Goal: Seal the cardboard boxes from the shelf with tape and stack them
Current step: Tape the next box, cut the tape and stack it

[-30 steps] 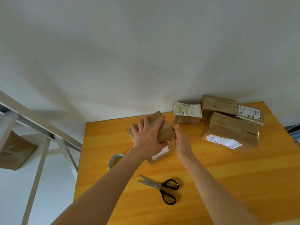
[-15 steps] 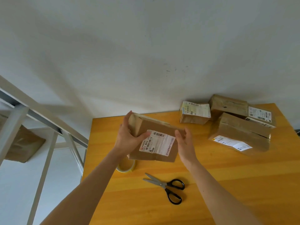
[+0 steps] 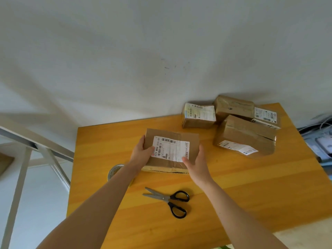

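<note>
left hand [image 3: 142, 153] and right hand [image 3: 197, 165] grip the labelled box [image 3: 193, 141] by its ends, seemingly untaped; tape roll [image 3: 113, 171] and scissors [image 3: 168, 200] lie untouched, three boxes [image 3: 244, 133] piled behind

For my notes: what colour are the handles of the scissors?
Black; the scissors show best in the head view.

White shipping label [image 3: 170, 149] on the near cardboard box [image 3: 192, 141] reads "523 M88 D55-05", printed sideways. The far boxes [image 3: 233, 108] carry labels [image 3: 199, 112] too small to read.

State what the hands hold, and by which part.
The labelled cardboard box: left hand grips its left edge, right hand its near right corner.
</note>
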### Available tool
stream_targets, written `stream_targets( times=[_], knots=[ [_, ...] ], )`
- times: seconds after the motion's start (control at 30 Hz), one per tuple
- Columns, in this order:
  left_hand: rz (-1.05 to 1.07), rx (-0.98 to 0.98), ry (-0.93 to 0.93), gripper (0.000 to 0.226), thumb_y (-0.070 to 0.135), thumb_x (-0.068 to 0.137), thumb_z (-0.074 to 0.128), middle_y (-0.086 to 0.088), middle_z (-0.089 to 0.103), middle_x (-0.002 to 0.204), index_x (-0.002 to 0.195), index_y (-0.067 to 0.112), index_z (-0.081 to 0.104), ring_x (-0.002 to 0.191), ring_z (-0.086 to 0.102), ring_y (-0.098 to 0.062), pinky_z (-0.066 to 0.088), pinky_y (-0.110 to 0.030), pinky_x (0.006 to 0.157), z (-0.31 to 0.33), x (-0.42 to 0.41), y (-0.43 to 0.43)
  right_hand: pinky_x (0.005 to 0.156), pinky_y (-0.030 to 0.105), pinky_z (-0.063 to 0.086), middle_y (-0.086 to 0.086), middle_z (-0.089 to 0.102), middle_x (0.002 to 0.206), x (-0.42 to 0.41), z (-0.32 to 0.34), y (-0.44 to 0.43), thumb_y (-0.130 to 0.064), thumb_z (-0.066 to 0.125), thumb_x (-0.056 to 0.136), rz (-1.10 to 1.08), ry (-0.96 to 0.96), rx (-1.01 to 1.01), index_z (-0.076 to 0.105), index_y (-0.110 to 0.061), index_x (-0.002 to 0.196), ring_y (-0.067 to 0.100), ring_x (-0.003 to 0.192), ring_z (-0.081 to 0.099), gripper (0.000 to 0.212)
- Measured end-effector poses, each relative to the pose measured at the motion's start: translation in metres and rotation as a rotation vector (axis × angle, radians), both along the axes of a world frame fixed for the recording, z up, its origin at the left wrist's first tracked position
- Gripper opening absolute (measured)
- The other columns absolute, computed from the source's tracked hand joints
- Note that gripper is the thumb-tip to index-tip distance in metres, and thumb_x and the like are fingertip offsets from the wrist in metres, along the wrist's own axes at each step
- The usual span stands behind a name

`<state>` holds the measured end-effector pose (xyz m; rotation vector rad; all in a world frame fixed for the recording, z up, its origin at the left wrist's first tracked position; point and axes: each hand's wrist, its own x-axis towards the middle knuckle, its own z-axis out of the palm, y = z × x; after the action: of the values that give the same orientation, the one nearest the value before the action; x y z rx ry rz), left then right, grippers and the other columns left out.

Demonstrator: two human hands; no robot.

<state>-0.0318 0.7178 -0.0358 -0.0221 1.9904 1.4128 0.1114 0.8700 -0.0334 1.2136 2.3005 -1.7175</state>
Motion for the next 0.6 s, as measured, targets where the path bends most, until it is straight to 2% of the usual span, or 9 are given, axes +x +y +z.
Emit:
stream_targets(
  times=[0.1,0.2,0.23,0.27,0.3,0.33,0.37,0.47,0.6],
  knots=[
    [-0.088,-0.025,0.076,0.069,0.014,0.096,0.052,0.003,0.053,0.135,0.150,0.036,0.016,0.103,0.058,-0.009,0.047,-0.017,0.070,-0.006,0.002,-0.004,0.118,0.037,0.016,0.000,0.003,0.164,0.000,-0.007,0.002,-0.030,0.058,0.096,0.052,0.008,0.032,-0.006,-0.019,0.155,0.019,0.150,0.008,0.088],
    [-0.242,-0.175,0.319,0.060,0.014,0.097,0.050,0.002,0.019,0.158,0.147,0.037,0.027,0.134,0.040,-0.023,0.048,-0.009,0.076,-0.003,0.008,-0.008,0.120,0.040,0.012,0.000,-0.005,0.164,-0.004,-0.010,0.001,-0.030,0.054,0.099,0.159,-0.007,0.187,-0.004,-0.022,0.156,0.019,0.150,-0.002,0.082],
    [-0.310,-0.267,0.454,0.054,0.016,0.098,0.049,0.003,0.010,0.160,0.146,0.035,0.032,0.142,0.027,-0.024,0.047,-0.014,0.090,-0.003,0.013,-0.010,0.121,0.041,0.008,0.001,-0.009,0.163,-0.004,-0.010,0.001,-0.032,0.052,0.099,0.225,-0.032,0.328,-0.002,-0.022,0.156,0.019,0.150,-0.007,0.078],
    [-0.409,-0.375,0.620,0.049,0.020,0.099,0.046,0.003,0.004,0.160,0.145,0.034,0.035,0.147,0.012,-0.022,0.036,-0.027,0.110,-0.001,0.019,-0.012,0.121,0.040,0.005,0.001,-0.011,0.163,-0.003,-0.009,0.002,-0.035,0.048,0.100,0.306,-0.052,0.507,0.001,-0.023,0.156,0.019,0.150,-0.011,0.073],
    [-0.539,-0.472,0.794,0.046,0.025,0.100,0.044,0.003,0.003,0.160,0.145,0.033,0.035,0.147,0.001,-0.020,0.017,-0.038,0.119,0.001,0.025,-0.014,0.121,0.039,0.001,0.001,-0.012,0.163,-0.001,-0.008,0.003,-0.039,0.042,0.102,0.403,-0.054,0.687,0.004,-0.024,0.156,0.019,0.149,-0.012,0.068],
    [-0.677,-0.521,0.958,0.045,0.030,0.100,0.043,0.001,0.006,0.160,0.145,0.031,0.036,0.147,-0.002,-0.020,0.005,-0.042,0.120,0.003,0.032,-0.017,0.122,0.038,0.000,0.000,-0.010,0.163,0.003,-0.007,0.005,-0.041,0.036,0.103,0.516,-0.028,0.827,0.007,-0.024,0.155,0.019,0.149,-0.011,0.062],
    [-0.801,-0.531,1.103,0.046,0.034,0.098,0.047,-0.002,0.015,0.159,0.143,0.028,0.040,0.147,0.006,-0.021,0.007,-0.044,0.119,0.004,0.038,-0.021,0.122,0.039,0.003,0.001,-0.005,0.163,0.008,-0.007,0.007,-0.041,0.033,0.103,0.642,0.018,0.916,0.012,-0.023,0.155,0.019,0.150,-0.006,0.058],
    [-0.942,-0.528,1.299,0.056,0.031,0.080,0.075,-0.006,0.050,0.141,0.131,0.019,0.058,0.132,0.045,-0.024,0.041,-0.045,0.105,0.005,0.048,-0.028,0.120,0.044,0.010,0.004,0.013,0.161,0.018,-0.014,0.013,-0.025,0.049,0.100,0.977,0.093,1.021,0.026,-0.020,0.153,0.022,0.148,0.011,0.057],
    [-0.876,-0.531,1.258,0.068,0.008,0.066,0.083,-0.005,0.055,0.137,0.129,0.019,0.060,0.128,0.050,-0.024,0.046,-0.044,0.100,0.002,0.046,-0.031,0.118,0.041,-0.007,0.001,-0.002,0.160,0.009,-0.019,0.019,0.004,0.056,0.090,1.046,0.074,1.019,0.014,-0.019,0.155,0.021,0.147,-0.006,0.081]
  ],
)
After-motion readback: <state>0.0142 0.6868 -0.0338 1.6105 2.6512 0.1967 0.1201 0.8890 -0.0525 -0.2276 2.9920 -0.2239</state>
